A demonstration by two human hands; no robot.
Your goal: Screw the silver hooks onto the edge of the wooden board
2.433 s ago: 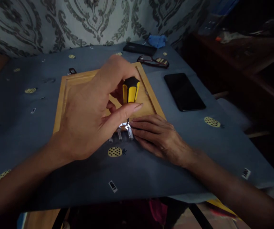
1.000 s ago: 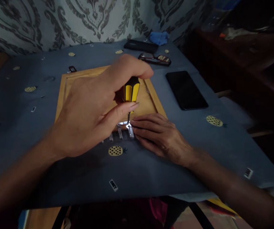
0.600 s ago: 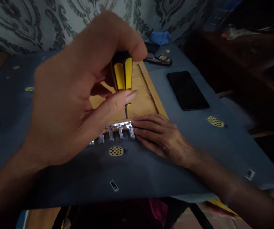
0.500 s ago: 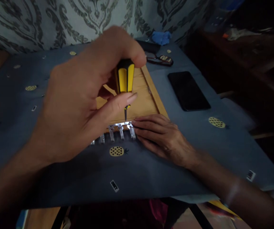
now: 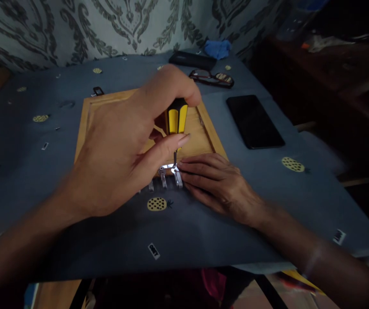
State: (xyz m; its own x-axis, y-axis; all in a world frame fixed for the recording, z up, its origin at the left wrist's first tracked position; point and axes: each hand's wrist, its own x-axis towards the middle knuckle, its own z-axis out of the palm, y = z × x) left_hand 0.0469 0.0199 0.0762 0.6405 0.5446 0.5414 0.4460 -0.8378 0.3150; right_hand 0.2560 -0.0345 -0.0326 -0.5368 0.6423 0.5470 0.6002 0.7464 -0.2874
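Note:
My left hand (image 5: pixel 120 150) is closed around the yellow and black handle of a screwdriver (image 5: pixel 176 122), which stands nearly upright. Its tip meets the right end of a shiny metal hook rail (image 5: pixel 163 177), close to the last hook; exact contact with a screw is too small to tell. The rail lies along the near edge of a framed wooden board (image 5: pixel 208 128). Flat on the board's near right corner rests my right hand (image 5: pixel 221 184), fingers stretched out, fingertips touching the rail's right end. My left hand hides the rail's left part and much of the board.
A black phone (image 5: pixel 255 121) lies right of the board. Behind it are eyeglasses (image 5: pixel 212 78), a dark case (image 5: pixel 192 60) and a blue cloth (image 5: pixel 217 49). A small black-framed hanger (image 5: pixel 98 91) sits at the board's far left corner. A grey-blue patterned cloth (image 5: pixel 236 249) covers the table.
My left hand has lowered and shifted right with the screwdriver, bringing its tip down to the rail's right end. My right hand has stayed in place.

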